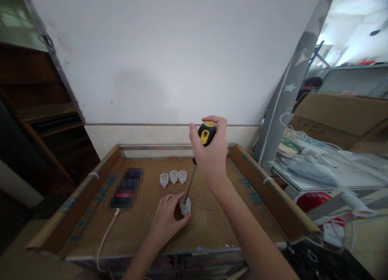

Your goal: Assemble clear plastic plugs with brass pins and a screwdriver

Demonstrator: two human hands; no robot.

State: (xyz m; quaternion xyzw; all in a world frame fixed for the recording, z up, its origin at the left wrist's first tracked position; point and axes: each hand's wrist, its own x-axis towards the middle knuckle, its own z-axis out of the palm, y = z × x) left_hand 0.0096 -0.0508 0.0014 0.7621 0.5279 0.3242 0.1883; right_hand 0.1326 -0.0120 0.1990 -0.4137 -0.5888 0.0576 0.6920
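Observation:
My right hand [210, 154] is wrapped round the yellow and black handle of a screwdriver [206, 133]. Its metal shaft slants down and left, and the tip rests on a clear plastic plug [185, 206]. My left hand [168, 217] pinches that plug against the brown board of the work tray [209, 223]. Three more clear plugs [173, 177] stand in a row just behind, apart from both hands.
The tray has cardboard side walls [266, 191] with blue print. A blurred dark object [125, 189] with a white cable [106, 235] lies at the left. A white wall rises behind. Cardboard boxes [339, 114], bags and wires crowd the right side; dark wooden shelves stand at the left.

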